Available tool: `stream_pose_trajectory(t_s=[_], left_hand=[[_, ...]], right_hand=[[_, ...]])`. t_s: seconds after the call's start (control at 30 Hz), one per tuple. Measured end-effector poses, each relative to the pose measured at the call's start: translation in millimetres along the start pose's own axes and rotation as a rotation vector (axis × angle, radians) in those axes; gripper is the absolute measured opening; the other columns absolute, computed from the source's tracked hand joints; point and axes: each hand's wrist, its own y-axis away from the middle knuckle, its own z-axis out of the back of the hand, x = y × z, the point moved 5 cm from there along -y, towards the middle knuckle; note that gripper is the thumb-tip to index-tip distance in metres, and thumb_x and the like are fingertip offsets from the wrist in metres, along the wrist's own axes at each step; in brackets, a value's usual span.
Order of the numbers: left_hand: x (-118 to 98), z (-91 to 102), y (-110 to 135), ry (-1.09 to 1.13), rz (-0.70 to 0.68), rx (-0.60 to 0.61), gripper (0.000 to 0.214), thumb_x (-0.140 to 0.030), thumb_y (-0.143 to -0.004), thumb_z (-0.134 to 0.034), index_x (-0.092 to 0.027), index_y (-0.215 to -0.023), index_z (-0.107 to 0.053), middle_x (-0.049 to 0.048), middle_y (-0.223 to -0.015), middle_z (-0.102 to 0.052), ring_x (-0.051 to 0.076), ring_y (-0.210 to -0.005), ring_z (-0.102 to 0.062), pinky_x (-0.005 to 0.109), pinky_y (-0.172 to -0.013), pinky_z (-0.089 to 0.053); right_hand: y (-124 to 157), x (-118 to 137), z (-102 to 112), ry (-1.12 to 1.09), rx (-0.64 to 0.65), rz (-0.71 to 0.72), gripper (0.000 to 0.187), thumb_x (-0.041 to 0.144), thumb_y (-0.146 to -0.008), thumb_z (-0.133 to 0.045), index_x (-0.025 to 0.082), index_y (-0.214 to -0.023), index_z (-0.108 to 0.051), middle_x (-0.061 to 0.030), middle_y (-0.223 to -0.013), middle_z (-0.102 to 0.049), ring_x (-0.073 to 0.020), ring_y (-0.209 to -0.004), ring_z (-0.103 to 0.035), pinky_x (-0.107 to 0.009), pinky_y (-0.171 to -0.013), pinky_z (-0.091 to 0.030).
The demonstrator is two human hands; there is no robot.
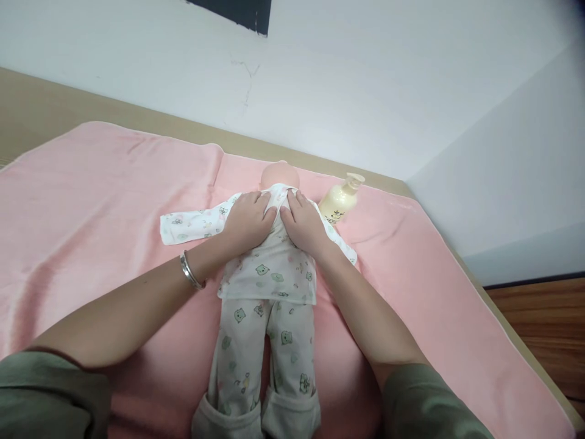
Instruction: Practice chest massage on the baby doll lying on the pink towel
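A baby doll (280, 175) lies on a pink blanket, its head toward the wall. It wears a white printed top (269, 277) and matching trousers (287, 341) with turned-up cuffs. My left hand (249, 221) rests flat on the left side of the doll's upper body, fingers stretched toward its neck. Mirroring it on the right side, my right hand (305, 222) lies flat on the top as well. Both thumbs point inward, a little apart. The doll's sleeves spread out to either side. A bracelet (189, 270) circles my left wrist.
A cream pump bottle (340, 198) stands beside the doll's right-hand sleeve. The pink blanket (114, 183) covers most of a beige surface (41, 103). A white wall (342, 79) rises behind, and wooden furniture (543, 323) is at the right.
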Motion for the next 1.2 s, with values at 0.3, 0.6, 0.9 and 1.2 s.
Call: stream_pose_trajectory(t_s=[0.3,0.6,0.9,1.2], left_hand=[[-20,9.4,9,-0.146,-0.119,0.061,0.030,-0.016,-0.101,-0.032,-0.013,-0.099,-0.061,0.0170,-0.100,-0.064,0.030,-0.094,-0.059,0.044,-0.089,-0.049],[-31,18.7,8,-0.080,-0.124,0.188,0.029,-0.007,-0.094,-0.035,-0.018,-0.076,-0.054,0.0131,-0.092,-0.065,0.026,-0.093,-0.062,0.041,-0.087,-0.052],[2,7.3,-10,0.003,0.127,0.194,0.029,-0.022,-0.099,-0.028,-0.020,-0.081,-0.051,0.0130,-0.093,-0.067,0.027,-0.092,-0.063,0.041,-0.088,-0.049],[5,3.2,-6,-0.031,0.063,0.107,0.032,-0.025,-0.100,-0.029,-0.017,-0.095,-0.060,0.0146,-0.100,-0.070,0.029,-0.097,-0.063,0.044,-0.091,-0.050]], right_hand=[[0,0,3,-0.011,0.003,0.016,0.060,0.035,-0.106,-0.024,0.004,-0.154,-0.042,-0.0254,-0.157,-0.051,-0.0354,-0.143,-0.052,-0.051,-0.117,-0.042],[7,12,15,0.154,0.123,0.032,0.057,0.033,-0.109,-0.021,0.002,-0.154,-0.039,-0.0238,-0.145,-0.062,-0.0342,-0.128,-0.063,-0.044,-0.105,-0.047],[27,37,35,0.339,0.153,0.059,0.040,0.030,-0.108,-0.029,0.012,-0.122,-0.062,-0.0148,-0.106,-0.074,-0.0302,-0.099,-0.070,-0.038,-0.081,-0.048],[22,31,27,0.164,0.092,-0.021,0.040,0.026,-0.105,-0.029,0.013,-0.114,-0.066,-0.0180,-0.114,-0.073,-0.0307,-0.109,-0.068,-0.039,-0.089,-0.051]])
